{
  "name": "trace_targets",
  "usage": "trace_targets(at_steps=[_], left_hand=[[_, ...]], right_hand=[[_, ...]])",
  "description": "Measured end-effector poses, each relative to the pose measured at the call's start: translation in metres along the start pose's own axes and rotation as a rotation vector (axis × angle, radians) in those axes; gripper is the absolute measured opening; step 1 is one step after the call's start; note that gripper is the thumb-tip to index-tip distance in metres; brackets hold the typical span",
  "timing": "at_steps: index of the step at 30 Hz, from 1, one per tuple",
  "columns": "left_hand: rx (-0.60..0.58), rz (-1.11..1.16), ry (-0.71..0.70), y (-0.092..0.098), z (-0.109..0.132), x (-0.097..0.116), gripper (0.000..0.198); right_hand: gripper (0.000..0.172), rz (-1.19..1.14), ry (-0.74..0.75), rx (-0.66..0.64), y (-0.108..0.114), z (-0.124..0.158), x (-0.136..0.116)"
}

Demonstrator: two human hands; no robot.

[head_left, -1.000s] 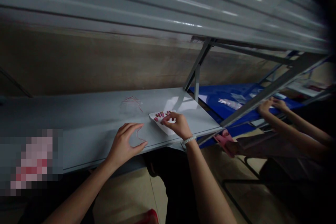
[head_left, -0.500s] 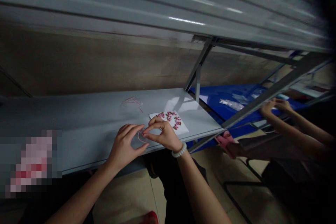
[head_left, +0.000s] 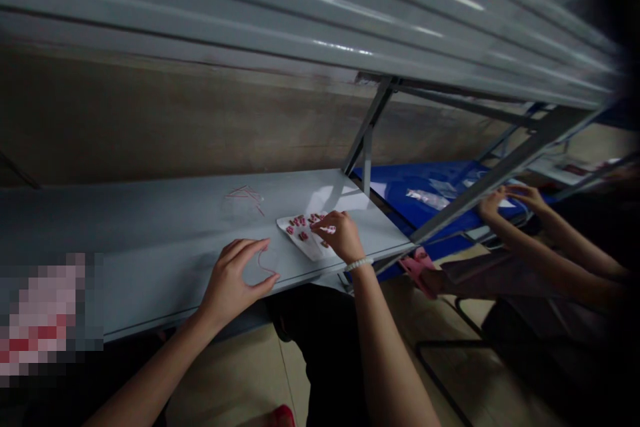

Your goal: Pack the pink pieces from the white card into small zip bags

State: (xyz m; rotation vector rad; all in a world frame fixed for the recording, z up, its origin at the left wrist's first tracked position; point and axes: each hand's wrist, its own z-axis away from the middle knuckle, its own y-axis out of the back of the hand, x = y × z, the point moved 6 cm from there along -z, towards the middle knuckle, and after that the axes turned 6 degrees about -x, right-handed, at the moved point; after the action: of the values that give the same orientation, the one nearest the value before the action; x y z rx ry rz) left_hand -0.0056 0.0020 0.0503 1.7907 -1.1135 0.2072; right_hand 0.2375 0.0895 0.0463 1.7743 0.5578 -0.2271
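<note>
Between the thumb and fingertips of my left hand (head_left: 231, 280) a thin pinkish strand (head_left: 261, 263) is held, bent into a curve. My right hand (head_left: 343, 235) is over a white sheet (head_left: 314, 253), its fingertips pinched together low among small pink-and-brown pieces (head_left: 300, 221). Whether a piece is in that pinch is too small to tell. On my right wrist is a pale beaded bracelet (head_left: 359, 264). Several loose strands like the held one lie in a small pile (head_left: 246, 193) farther back on the grey table (head_left: 165, 233).
Slanting metal struts (head_left: 480, 173) stand at the table's right end, under a ridged metal panel (head_left: 250, 7). Beyond them, another person's hands (head_left: 510, 200) work by a blue table (head_left: 390, 180) with clear plastic packets (head_left: 427, 198). A blurred patch (head_left: 45, 313) covers the lower left.
My right hand has left the strand and moved right, onto the pieces on the white sheet. My left hand keeps the strand in nearly the same place. The sheet looks slightly turned.
</note>
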Motion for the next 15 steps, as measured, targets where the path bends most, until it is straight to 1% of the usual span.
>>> trace_targets(at_steps=[2,5,10,15], left_hand=[[-0.001,-0.004,-0.002,-0.001,0.001,0.000,0.050],[-0.006,-0.012,-0.012,-0.002,0.002,0.000,0.050],[-0.008,-0.025,-0.031,-0.002,0.002,0.003,0.048],[-0.002,-0.033,-0.042,-0.002,0.003,0.003,0.047]], right_hand=[[0.006,0.110,-0.026,-0.077,-0.013,0.000,0.006],[0.006,0.169,-0.070,-0.136,-0.026,0.001,0.005],[0.007,0.203,-0.121,-0.160,-0.038,-0.001,0.006],[0.013,0.191,-0.143,-0.171,-0.047,-0.004,0.010]])
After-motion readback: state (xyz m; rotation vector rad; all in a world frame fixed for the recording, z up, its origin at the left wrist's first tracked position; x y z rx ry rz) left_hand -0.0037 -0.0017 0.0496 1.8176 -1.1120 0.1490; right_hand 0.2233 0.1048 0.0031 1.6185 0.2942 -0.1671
